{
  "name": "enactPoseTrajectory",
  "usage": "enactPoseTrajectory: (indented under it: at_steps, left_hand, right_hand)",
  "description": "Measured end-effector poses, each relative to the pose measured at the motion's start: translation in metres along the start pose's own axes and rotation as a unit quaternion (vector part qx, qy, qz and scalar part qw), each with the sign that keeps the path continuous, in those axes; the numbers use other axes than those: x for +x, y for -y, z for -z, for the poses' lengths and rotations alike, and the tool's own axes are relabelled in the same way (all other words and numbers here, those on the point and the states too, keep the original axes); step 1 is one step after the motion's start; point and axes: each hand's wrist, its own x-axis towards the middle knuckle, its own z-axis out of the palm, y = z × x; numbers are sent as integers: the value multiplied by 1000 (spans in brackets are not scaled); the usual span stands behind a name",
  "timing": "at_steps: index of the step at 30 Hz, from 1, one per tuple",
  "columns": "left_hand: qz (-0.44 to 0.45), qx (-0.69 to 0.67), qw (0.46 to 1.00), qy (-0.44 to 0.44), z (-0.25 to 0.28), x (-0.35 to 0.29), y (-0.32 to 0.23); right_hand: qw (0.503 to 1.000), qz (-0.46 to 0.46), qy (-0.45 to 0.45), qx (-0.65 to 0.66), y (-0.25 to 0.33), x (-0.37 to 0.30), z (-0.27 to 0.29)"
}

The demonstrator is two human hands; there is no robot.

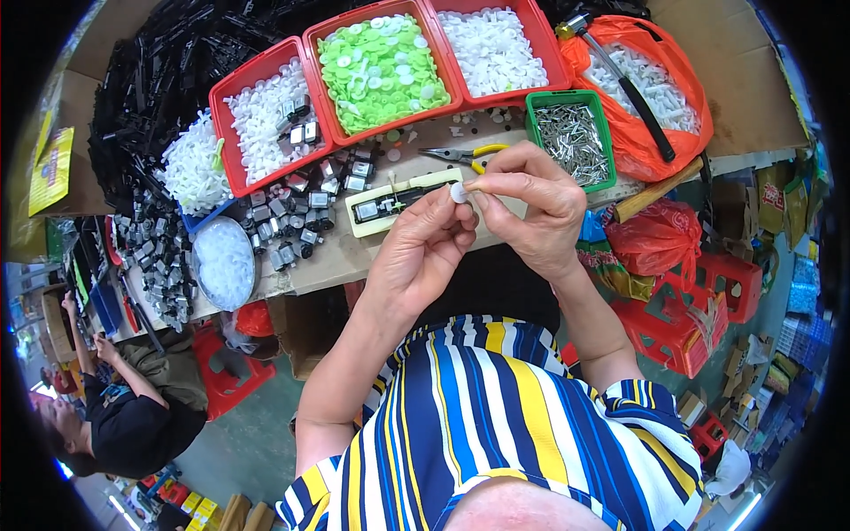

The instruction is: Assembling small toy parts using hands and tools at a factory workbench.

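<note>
Between the fingertips of my left hand (421,239) is a small white plastic disc (459,192), its round face showing. My right hand (536,205) meets it from the other side, thumb and forefinger pinched together on something tiny at the disc's edge that I cannot make out. Just beyond my left fingers lies a cream-coloured block (370,227) with a black part holding a small motor (369,211) set in it. Yellow-handled pliers (456,155) rest behind my hands, partly covered by the right one.
Red bins hold white pieces (491,53) and green plastic gears (372,71). A green bin (611,168) contains metal pins. A hammer (629,84) lies over an orange bag (695,53). Small motors (292,221) are heaped left, near a bowl (223,264). Another person (133,398) works at left.
</note>
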Motion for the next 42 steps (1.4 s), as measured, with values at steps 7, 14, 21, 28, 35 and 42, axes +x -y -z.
enactPoseTrajectory:
  at_steps: [7, 14, 21, 28, 35, 42]
  left_hand:
    - [-7, 24, 1000, 2, -1, -6, -3]
    - [-45, 172, 981, -73, 0, -13, -19]
    - [-91, 329, 936, -83, -1, -16, -28]
    - [-208, 357, 906, -87, -5, -20, -11]
    - [-296, 554, 773, -89, 5, -22, -16]
    - [-332, 639, 686, -103, 11, -28, -23]
  right_hand:
    - [998, 42, 4, -37, 2, -1, -6]
    - [997, 40, 44, -57, 2, 1, -1]
    - [988, -9, 152, -13, 1, 8, 0]
    - [990, -55, 129, -6, 2, 0, -4]
    - [994, -19, 109, 4, -6, -9, -15]
    - [993, -18, 119, -9, -4, -6, -29]
